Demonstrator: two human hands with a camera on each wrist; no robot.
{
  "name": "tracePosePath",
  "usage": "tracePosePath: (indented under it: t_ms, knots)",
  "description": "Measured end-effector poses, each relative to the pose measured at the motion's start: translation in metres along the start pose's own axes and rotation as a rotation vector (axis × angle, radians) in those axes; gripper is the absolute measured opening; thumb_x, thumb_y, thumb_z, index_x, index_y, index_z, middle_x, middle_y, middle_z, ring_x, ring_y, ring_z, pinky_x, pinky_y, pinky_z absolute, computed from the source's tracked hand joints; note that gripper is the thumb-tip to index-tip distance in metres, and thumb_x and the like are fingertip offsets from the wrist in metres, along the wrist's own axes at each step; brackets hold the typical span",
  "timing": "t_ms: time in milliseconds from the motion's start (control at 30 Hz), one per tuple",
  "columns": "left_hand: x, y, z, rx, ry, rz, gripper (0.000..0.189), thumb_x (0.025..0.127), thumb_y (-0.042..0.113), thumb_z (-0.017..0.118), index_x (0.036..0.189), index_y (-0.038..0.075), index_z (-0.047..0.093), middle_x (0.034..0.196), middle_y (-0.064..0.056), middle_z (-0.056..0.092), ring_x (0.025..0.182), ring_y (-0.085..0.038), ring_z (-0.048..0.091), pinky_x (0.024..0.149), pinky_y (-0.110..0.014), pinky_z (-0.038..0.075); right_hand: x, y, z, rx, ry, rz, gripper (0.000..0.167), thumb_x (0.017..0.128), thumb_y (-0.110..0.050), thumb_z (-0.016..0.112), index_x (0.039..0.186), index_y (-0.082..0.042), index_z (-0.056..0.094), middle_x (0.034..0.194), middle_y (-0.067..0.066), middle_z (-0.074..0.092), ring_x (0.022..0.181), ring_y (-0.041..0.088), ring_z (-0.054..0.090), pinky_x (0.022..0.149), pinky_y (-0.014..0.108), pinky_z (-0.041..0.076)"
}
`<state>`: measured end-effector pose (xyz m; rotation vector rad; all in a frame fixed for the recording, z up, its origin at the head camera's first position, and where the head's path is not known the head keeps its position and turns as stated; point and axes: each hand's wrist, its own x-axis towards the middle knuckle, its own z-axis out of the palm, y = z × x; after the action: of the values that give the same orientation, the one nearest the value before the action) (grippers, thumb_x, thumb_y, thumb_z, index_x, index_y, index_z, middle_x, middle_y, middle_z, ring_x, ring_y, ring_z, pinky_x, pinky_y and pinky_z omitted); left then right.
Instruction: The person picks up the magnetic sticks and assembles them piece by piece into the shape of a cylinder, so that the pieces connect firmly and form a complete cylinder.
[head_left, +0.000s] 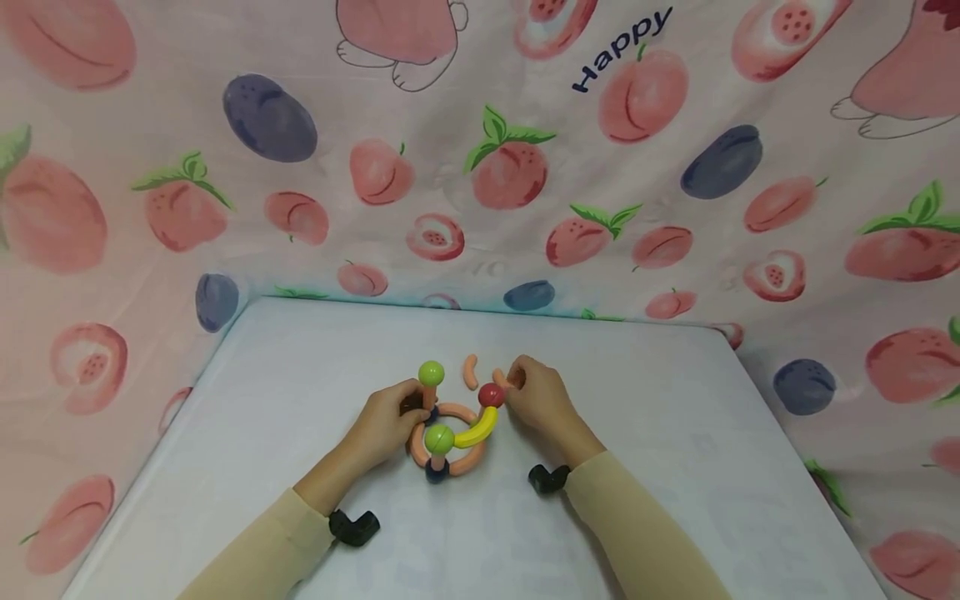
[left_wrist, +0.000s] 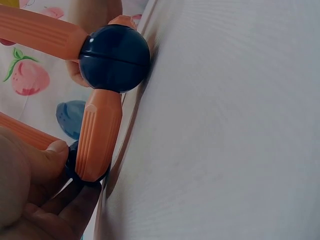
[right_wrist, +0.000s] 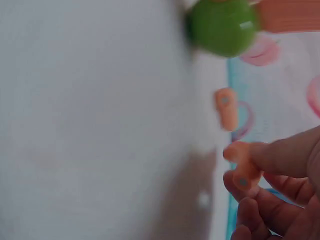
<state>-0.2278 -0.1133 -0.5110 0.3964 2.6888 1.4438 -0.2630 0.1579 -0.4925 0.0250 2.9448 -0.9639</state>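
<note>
A magnetic-rod toy of orange curved rods (head_left: 454,410) joined in a ring by dark blue balls (head_left: 437,472) sits on the table. Orange rods carry two green balls (head_left: 431,373) above it, and a yellow curved rod (head_left: 480,429) runs between the front green ball and a red ball (head_left: 491,395). At the ring's left, my left hand (head_left: 386,417) grips a dark blue ball, partly hidden by an orange rod (left_wrist: 100,135) in the left wrist view. My right hand (head_left: 542,398) pinches a short orange curved rod (right_wrist: 246,167) just right of the red ball.
Another loose orange curved rod (head_left: 470,372) lies behind the ring. The white table (head_left: 637,367) meets a fruit-printed cloth (head_left: 450,192) at its back edge. Black wrist mounts (head_left: 355,527) stick out at both sleeves.
</note>
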Motion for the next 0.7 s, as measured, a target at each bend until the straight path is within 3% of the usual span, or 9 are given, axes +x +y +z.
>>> tracePosePath:
  t_ms: [200, 400, 567, 700]
  knots:
    - [0.000, -0.001, -0.001, 0.001, -0.004, -0.002, 0.021, 0.100, 0.005, 0.075, 0.115, 0.020, 0.072, 0.116, 0.002, 0.077, 0.113, -0.017, 0.072, 0.101, -0.042, 0.061, -0.006, -0.014, -0.021, 0.313, -0.005, 0.030, 0.026, 0.103, -0.024, 0.070, 0.127, -0.016, 0.066, 0.102, 0.007, 0.077, 0.088, 0.032, 0.068, 0.068, 0.029, 0.054]
    - [0.000, -0.002, -0.002, -0.001, 0.000, 0.002, 0.022, 0.100, 0.006, 0.075, 0.117, 0.019, 0.073, 0.115, 0.002, 0.077, 0.111, -0.017, 0.072, 0.100, -0.042, 0.061, -0.009, -0.033, -0.036, 0.544, -0.042, 0.000, 0.025, 0.106, -0.026, 0.067, 0.130, -0.018, 0.068, 0.105, 0.006, 0.083, 0.104, 0.043, 0.066, 0.071, 0.031, 0.053]
    - [0.001, -0.003, 0.000, -0.020, -0.010, -0.003, 0.020, 0.100, 0.005, 0.075, 0.114, 0.020, 0.073, 0.114, 0.002, 0.077, 0.112, -0.016, 0.071, 0.100, -0.041, 0.060, -0.012, -0.044, -0.037, 0.652, -0.098, 0.000, 0.027, 0.105, -0.026, 0.067, 0.130, -0.015, 0.069, 0.106, 0.008, 0.084, 0.107, 0.049, 0.064, 0.083, 0.043, 0.059]
    - [0.001, -0.001, 0.000, -0.022, -0.008, -0.005, 0.020, 0.100, 0.005, 0.074, 0.113, 0.020, 0.073, 0.114, 0.002, 0.076, 0.110, -0.016, 0.071, 0.099, -0.041, 0.060, -0.012, -0.049, -0.034, 0.668, -0.126, 0.019, 0.028, 0.104, -0.024, 0.066, 0.130, -0.015, 0.070, 0.105, 0.007, 0.083, 0.099, 0.039, 0.068, 0.084, 0.040, 0.059]
